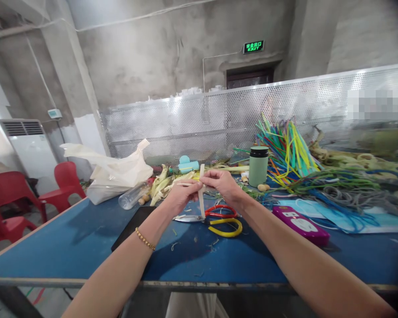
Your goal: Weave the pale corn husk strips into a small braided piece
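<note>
Both my hands are raised over the blue table [69, 247] and pinch pale corn-husk strips. My left hand [182, 194] grips a horizontal strip at its left end. My right hand [220, 183] pinches the upright husk strip [202, 201] where the two cross. Just beneath them lie scissors [219, 218] with red and yellow handles. A gold bead bracelet [145, 239] circles my left wrist.
A husk pile [164, 183], a clear bottle [132, 196] and a cream bag [119, 170] sit at left. A green cylinder cup [258, 166], coloured strips [288, 148], a purple power strip [300, 225] and a dark tablet [132, 225] lie around. Red chairs [6, 198] stand left.
</note>
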### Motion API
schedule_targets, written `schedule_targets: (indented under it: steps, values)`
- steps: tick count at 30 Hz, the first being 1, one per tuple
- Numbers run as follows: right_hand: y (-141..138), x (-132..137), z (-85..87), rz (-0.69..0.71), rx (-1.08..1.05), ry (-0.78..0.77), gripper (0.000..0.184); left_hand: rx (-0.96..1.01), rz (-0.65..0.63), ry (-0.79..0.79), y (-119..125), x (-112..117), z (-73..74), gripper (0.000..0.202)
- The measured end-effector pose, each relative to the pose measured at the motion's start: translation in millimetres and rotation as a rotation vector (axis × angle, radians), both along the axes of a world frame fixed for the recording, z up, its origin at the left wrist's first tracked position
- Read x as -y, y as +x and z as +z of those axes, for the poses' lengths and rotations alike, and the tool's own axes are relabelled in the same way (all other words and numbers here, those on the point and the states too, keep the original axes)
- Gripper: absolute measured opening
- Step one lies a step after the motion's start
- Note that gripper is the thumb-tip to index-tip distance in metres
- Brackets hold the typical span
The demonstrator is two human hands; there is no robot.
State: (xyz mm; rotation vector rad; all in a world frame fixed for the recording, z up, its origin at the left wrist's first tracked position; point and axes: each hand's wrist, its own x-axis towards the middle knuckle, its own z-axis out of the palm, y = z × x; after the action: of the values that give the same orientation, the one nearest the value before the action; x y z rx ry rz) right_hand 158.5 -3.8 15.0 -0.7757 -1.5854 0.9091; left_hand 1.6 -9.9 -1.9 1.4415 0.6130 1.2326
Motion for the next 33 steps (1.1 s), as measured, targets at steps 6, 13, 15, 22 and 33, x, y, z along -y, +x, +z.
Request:
schedule_targets:
  steps: [6, 13, 15, 22, 33]
  values:
    - [-1.2, 0.4, 0.9, -0.05, 0.015, 0.013, 0.024, -0.096, 0.024, 0.078, -3.9, -4.6, -3.3, 0.029]
    - [2.4, 0.4, 4.3, -0.07, 0.267, 0.146, 0.031, -0.117, 0.131, 0.121, -8.5, -11.2, -4.1, 0.029]
    - [2.0, 0.2, 3.5, -0.01, 0.289, 0.126, 0.028, -0.116, 0.149, 0.104, -9.2, -10.0, -2.3, 0.029]
    - [-2.3, -0.6, -0.8, -0.109, 0.349, 0.151, 0.017, -0.262, 0.128, 0.154, -10.0, -4.0, 0.6, 0.037]
    - [-4.8, -0.4, 1.3, -0.237, 0.333, 0.326, 0.017, -0.129, 0.018, 0.112, -8.2, -5.6, -1.1, 0.032]
